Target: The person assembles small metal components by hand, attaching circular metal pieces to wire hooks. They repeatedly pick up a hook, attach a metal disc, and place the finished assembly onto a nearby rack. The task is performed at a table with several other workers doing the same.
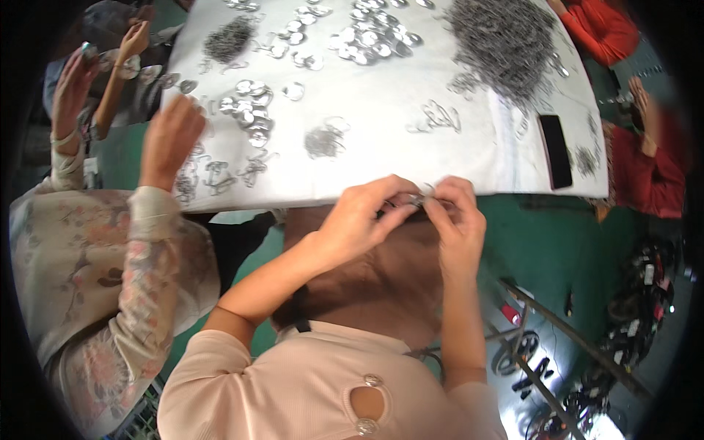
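Just off the table's near edge, my left hand (370, 211) and my right hand (458, 220) meet, fingertips pinched together. Between them is a small metal wire piece (417, 199), mostly covered by the fingers, so its exact shape is hard to make out. Both hands grip it, thumbs toward me. Brown cloth (367, 271) lies below them over my lap. On the white table (381, 165) ahead, a few bent wire hooks (438, 117) lie loose, and a small clump of thin wire pieces (325, 139) sits to their left.
Shiny round metal discs (253, 110) lie in groups at left and farther back. A big heap of wire hooks (506, 44) fills the far right, with a black phone (555, 151) nearer. Co-workers sit on both sides; a floral-sleeved arm (150, 257) reaches over the table's left edge.
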Demonstrator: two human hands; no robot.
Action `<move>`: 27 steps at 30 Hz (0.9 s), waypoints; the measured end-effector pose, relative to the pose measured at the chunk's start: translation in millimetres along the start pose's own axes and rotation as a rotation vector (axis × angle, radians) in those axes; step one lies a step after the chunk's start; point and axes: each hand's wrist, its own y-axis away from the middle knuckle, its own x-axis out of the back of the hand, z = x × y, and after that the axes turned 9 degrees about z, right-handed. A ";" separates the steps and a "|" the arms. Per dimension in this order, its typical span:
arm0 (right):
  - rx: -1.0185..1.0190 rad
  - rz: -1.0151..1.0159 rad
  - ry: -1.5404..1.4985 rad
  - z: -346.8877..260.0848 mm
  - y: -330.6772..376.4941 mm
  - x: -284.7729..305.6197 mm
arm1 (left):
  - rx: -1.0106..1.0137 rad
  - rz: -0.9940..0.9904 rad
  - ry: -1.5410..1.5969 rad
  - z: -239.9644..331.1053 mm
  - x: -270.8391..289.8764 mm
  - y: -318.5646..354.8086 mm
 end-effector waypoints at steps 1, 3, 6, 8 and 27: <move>0.018 0.002 -0.022 5.1 4.7 -8.6 | 0.008 0.003 -0.060 -3.5 12.7 -2.9; 0.042 0.020 0.006 1.9 7.3 1.9 | -0.001 0.095 -0.178 -18.3 26.6 -24.3; 0.041 0.026 -0.016 -0.1 7.2 -7.0 | -0.240 0.380 -0.700 -76.6 72.0 -93.2; 0.053 0.018 -0.002 2.1 8.9 -3.1 | -0.236 0.460 -0.978 -101.5 94.4 -124.4; 0.079 -0.011 0.141 7.5 3.0 -6.7 | 0.031 -0.297 -0.154 8.0 26.3 -56.4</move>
